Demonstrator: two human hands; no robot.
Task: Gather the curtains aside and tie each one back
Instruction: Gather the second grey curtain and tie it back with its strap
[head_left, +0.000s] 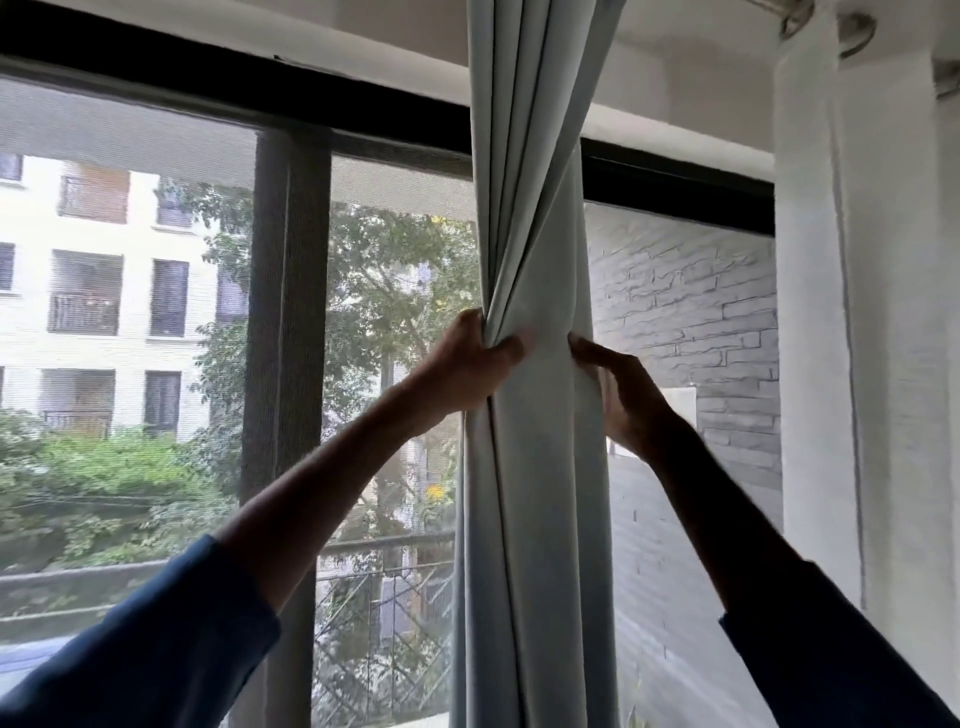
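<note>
Pale grey cloth is bunched under the fingers (506, 347) here: the left hand (462, 366) wraps the curtain (535, 234) from its left side, thumb across the front folds, the rest curled out of sight behind. Opposite, the right hand (631, 402) meets the bundle's right edge, thumb tip pressed on the front and the other fingers tucked round the back as far as I can tell, so both hands clasp the same waist of fabric. Above the grip the pleats fan up toward the ceiling. Below it they hang in one straight column in front of the window (208, 88), right of its dark post. Blue sleeves (171, 634) stretch up from below. No tie-back shows anywhere. My read: the gathering is about done, the tying not begun. To do it well, squeeze the folds evenly, hold the waist with one hand alone, free the other to fetch the band, and don't let the outer pleats slip loose while the grip changes.
</note>
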